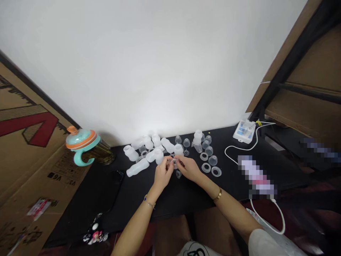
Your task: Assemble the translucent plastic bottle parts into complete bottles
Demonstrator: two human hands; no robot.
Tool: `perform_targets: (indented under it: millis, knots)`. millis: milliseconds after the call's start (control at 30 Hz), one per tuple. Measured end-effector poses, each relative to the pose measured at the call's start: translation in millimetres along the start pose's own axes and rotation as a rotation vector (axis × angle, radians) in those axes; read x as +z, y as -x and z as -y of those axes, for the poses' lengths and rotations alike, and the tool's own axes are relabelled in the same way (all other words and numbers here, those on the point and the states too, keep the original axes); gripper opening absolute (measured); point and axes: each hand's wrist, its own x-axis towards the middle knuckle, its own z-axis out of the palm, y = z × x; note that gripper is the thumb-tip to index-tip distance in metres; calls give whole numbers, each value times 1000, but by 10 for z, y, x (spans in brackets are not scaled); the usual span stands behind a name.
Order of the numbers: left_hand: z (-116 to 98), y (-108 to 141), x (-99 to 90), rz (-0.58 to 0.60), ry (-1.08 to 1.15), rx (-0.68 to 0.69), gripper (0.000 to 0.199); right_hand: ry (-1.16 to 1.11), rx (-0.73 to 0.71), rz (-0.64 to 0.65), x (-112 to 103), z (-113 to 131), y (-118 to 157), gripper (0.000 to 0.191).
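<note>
Near the middle of the black table, my left hand (163, 175) and my right hand (190, 168) meet, fingers closed from both sides around a clear ring-shaped piece (174, 162). My fingers partly cover it. Just below it lies a small clear dome-shaped piece (178, 174). Behind and left of my hands are several translucent white bottles, some standing, like the one by my left fingers (159, 155), others on their sides, like the long bottle (137, 167). To the right of my right hand sit clear nipple-shaped domes (212, 160) and flat clear rings (206, 168).
A teal-lidded jug (103, 153) with an orange rim stands at the left beside a cardboard box (23, 170). Toward the right are a white plastic case (244, 131), a white cable (255, 142) and a blurred-out object (255, 176). A white wall (165, 71) rises behind the table.
</note>
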Motion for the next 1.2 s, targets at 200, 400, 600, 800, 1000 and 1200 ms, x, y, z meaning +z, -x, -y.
perform_targets:
  millis: [200,400,600,800,1000,1200]
  knots:
    - [11,-6,14,-7,-1,-8,27,26,6,-27,70,-56,2,19]
    - [-5,-12,9,-1,-6,-25,27,33,46,-22,62,-59,-2,16]
    - [-21,-5,4,1,-18,-10,25,18,61,-32,34,-18,-2,17]
    - [-59,-11,-3,7,-24,0,21,-11,82,-37,8,4,3,17]
    - [-64,-5,1,11,-19,7,19,-9,77,-7,-15,29,6,21]
    - [-70,3,5,16,-36,22,14,19,84,5,15,9,13,22]
